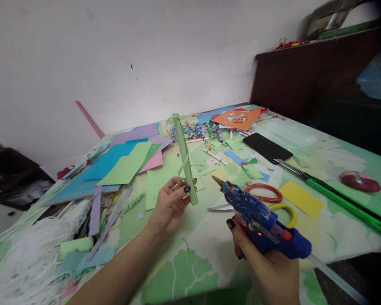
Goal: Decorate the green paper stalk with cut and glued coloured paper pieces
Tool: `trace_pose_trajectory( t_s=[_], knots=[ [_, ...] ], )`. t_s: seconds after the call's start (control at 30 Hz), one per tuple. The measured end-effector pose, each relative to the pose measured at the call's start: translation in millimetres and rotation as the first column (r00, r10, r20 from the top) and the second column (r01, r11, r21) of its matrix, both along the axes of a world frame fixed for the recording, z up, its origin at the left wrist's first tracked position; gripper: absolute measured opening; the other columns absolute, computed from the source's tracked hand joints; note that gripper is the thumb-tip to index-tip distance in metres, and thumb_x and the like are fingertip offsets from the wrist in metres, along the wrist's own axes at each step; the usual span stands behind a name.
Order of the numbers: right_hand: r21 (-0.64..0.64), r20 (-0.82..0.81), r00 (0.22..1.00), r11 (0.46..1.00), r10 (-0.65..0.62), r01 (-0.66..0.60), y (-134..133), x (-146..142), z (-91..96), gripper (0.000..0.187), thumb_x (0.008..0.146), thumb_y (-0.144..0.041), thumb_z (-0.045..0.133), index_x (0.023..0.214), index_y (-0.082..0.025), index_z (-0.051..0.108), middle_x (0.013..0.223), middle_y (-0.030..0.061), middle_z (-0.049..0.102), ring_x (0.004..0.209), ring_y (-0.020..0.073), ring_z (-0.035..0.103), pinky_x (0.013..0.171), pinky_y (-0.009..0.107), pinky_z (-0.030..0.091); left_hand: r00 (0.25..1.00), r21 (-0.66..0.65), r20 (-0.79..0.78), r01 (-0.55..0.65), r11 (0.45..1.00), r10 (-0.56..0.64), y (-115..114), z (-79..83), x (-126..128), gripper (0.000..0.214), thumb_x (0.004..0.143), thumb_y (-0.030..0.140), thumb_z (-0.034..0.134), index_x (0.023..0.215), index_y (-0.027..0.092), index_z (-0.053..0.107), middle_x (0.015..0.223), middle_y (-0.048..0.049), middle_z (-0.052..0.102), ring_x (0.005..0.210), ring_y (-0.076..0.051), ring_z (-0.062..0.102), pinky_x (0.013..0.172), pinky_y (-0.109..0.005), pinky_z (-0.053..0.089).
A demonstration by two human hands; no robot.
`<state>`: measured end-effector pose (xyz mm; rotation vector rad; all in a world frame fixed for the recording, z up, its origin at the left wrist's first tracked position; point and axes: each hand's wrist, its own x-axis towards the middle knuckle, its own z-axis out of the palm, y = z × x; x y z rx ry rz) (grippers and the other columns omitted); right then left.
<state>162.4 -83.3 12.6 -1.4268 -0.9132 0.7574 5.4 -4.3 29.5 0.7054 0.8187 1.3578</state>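
Note:
My left hand (174, 199) pinches the lower part of a rolled green paper tube (184, 159), which stands nearly upright above the table. A thin strip of the same green curls off the tube's side. In my right hand (263, 267) is a blue hot glue gun (257, 216), its surface crusted with dried glue. The gun's brass nozzle points up and left toward the tube, apart from it. A clear glue stick sticks out of its back end, and a small red light glows on its side. Scissors (266, 192) with red and yellow handles lie partly behind the gun.
On the right lie a black phone (267, 147), a green utility knife (343, 199) with its blade out, and yellow paper (301, 198). Coloured paper sheets (127, 163) and white shredded strands (34, 254) cover the left. An orange sheet (238, 118) holds scraps at the back.

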Motion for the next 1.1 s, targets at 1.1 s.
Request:
trace_pose_trajectory(
  t_s=[1.1],
  knots=[
    [0.112, 0.067, 0.986, 0.981, 0.151, -0.158, 1.8, -7.5, -11.7, 0.026, 0.072, -0.037, 0.067, 0.056, -0.019, 0.059, 0.040, -0.0023, 0.044, 0.043, 0.0140, 0.050, 0.040, 0.023, 0.043, 0.999, 0.040, 0.036, 0.040, 0.998, -0.041, -0.9, -2.8, -0.9, 0.025, 0.062, 0.008, 0.075, 0.070, 0.017, 0.054, 0.079, 0.0004, 0.071, 0.067, -0.011, 0.065, 0.062, -0.021, 0.051]
  ],
)
